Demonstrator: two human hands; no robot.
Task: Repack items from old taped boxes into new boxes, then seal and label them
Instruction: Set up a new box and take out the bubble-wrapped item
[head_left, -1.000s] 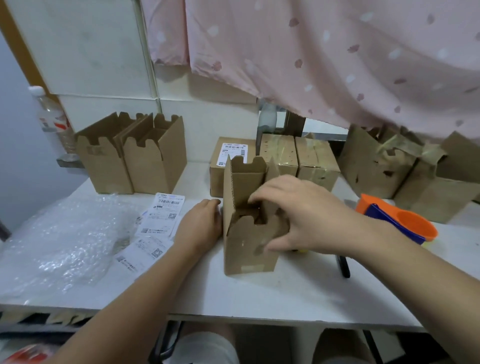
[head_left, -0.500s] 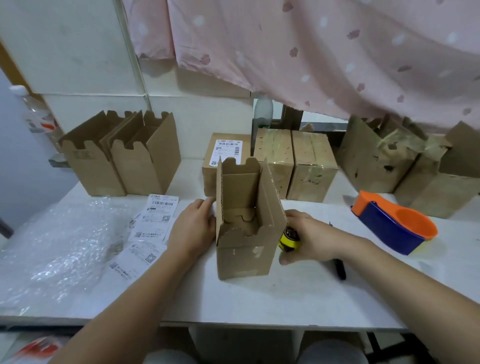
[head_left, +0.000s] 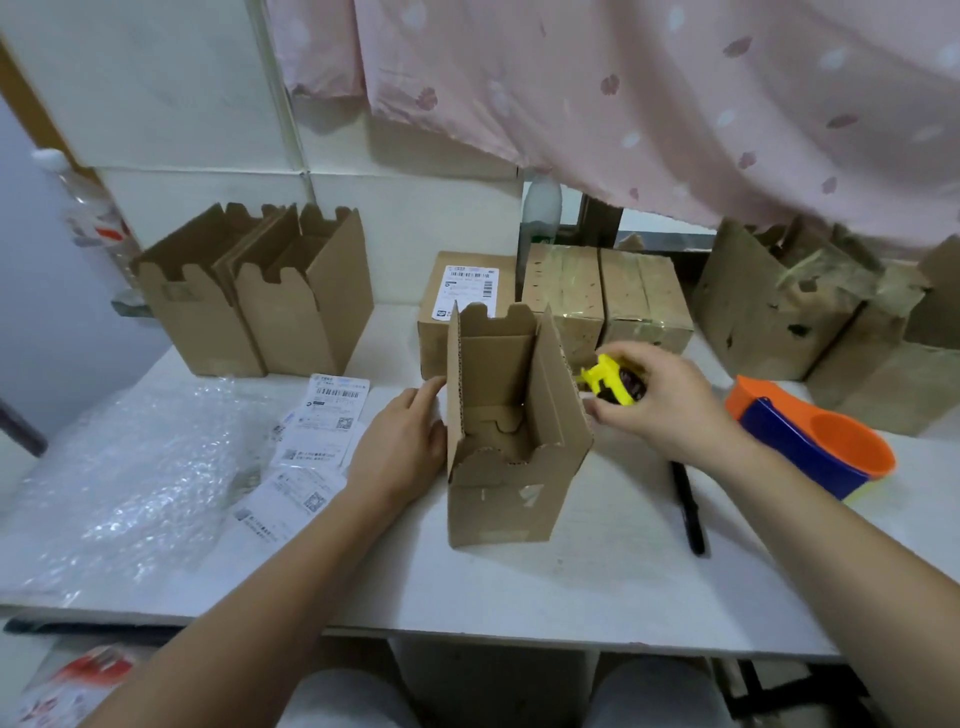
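Pinching toy (head_left: 610, 383) in right hand (head_left: 670, 410), just right of upright box (head_left: 498, 501), its open top leftward; bracing left wall with flat, straight-fingered left hand (head_left: 400, 441).

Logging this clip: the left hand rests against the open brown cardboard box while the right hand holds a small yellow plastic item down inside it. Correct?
Not quite. The head view shows the right hand holding the small yellow plastic item outside the open brown cardboard box, beside its right flap. The left hand does rest against the box.
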